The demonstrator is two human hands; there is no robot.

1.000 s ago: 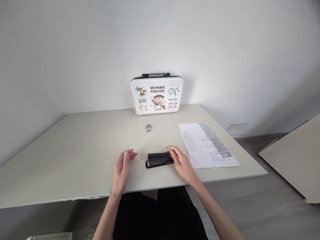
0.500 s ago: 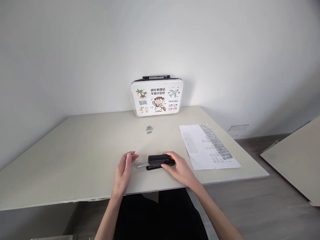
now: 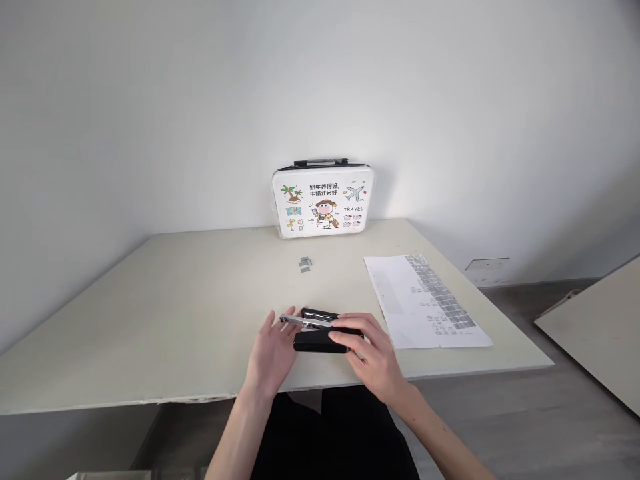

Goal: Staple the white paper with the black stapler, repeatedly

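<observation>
**Reader:** What differs from half a second earlier?

**Author:** The black plastic stapler [image 3: 323,342], formerly with its base down on the table and its tray level, is now turned onto its side. The left hand [image 3: 271,357], then apart from it, has come to its left end. The view has shifted slightly.

**Reader:** State of the hands?

**Author:** Right hand [image 3: 377,360]: fingers curled closely around the stapler's right end, gripping it. Left hand: palm upward, fingers loosely spread, grasping nothing; the slim silver metal tray [image 3: 300,321] passes before its fingers — whether the two touch cannot be told.

**Reader:** And the stapler's appearance?

**Author:** Glossy, elongated, its two black halves parted, the tray projecting leftward between them. It lies between the hands at the near side of the off-white rectangular table [image 3: 200,307]; whether it rests on the surface cannot be told.

**Reader:** Edges and room?

**Author:** The front edge runs just below the stapler, under both wrists. Tabletop stretches broadly leftward. Beyond lie small grey metal staple strips [image 3: 306,263]; to the right, a white printed paper sheet [image 3: 425,303] — near the right edge. A white cartoon-printed case with black handle [image 3: 325,200] stands at the back, by the wall [image 3: 320,80].
</observation>
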